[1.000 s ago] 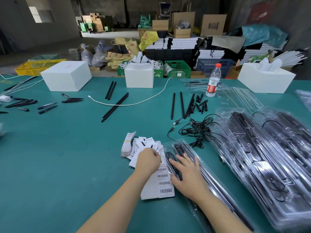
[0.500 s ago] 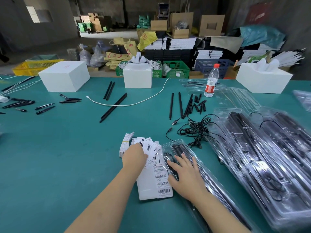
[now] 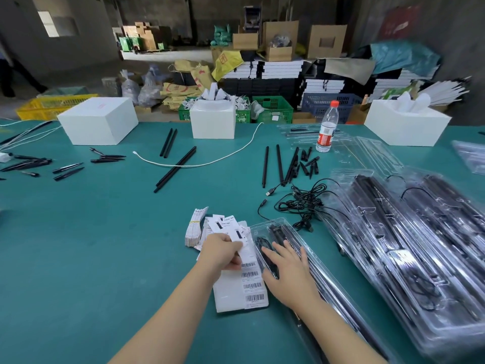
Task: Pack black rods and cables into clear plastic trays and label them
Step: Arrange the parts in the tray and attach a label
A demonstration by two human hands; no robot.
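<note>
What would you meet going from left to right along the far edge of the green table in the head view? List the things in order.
Closed white box → open white box stuffed with paper → water bottle with red cap → large white box with white rolls.

Your left hand (image 3: 221,252) sits just left of centre in the lower frame, its fingers (image 3: 233,265) curled inward and pinched together, knuckles up. Your right hand (image 3: 287,269) lies just beside it to the right, palm down, fingers spread flat and pointing toward the upper left. Both bare forearms rise from the bottom edge, converging toward the middle.
</note>
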